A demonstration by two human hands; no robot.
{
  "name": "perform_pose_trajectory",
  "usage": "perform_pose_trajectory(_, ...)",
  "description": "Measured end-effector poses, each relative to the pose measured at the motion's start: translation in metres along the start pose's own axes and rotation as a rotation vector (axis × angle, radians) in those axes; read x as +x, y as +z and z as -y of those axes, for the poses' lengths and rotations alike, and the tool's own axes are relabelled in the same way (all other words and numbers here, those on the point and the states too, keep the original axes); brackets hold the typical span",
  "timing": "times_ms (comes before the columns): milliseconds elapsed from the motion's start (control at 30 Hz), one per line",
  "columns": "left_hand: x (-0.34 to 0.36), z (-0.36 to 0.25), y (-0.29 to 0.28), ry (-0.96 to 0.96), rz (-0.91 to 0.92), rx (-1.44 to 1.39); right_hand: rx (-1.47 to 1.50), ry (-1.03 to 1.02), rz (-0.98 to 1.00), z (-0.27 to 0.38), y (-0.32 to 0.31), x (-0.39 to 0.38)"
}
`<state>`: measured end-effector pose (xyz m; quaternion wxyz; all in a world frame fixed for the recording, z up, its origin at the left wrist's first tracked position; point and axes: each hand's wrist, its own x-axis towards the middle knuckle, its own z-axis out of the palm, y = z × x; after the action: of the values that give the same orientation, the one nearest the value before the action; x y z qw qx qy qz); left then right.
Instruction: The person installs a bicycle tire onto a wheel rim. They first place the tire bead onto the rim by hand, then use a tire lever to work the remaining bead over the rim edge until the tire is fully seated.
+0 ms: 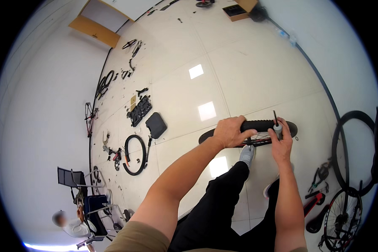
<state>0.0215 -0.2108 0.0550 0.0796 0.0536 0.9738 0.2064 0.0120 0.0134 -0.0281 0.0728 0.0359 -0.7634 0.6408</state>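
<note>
A bicycle wheel (262, 125) with a black knobby tyre and thin spokes is in front of me, beside my shoe (247, 154). My left hand (232, 132) grips the tyre from above, its fingers over the far side and its thumb stretched along the near side. My right hand (283, 140) is closed round a grey-handled tool (277, 131) at the wheel's right part. A thin dark shaft points up from the handle. Whether the tool touches the tyre or rim, I cannot tell.
At the left lie an open toolkit case (140, 111), a closed black case (156, 125) and a loose tyre (135, 154). A person sits near a folding chair (95, 206) at lower left. At right, tyres lean by the wall, near a spoked wheel (343, 216) and a hammer (317, 190).
</note>
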Motion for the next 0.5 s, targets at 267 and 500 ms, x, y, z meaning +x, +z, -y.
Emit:
perform_pose_trajectory(267,-0.024,0.007,0.001,0.053,-0.113,0.002,-0.01,0.005,0.019,-0.011,-0.018,-0.001)
perform_pose_trajectory(500,-0.026,0.012,0.029,0.14,-0.4,0.116,0.063,0.093,-0.015,-0.028,-0.032,0.0)
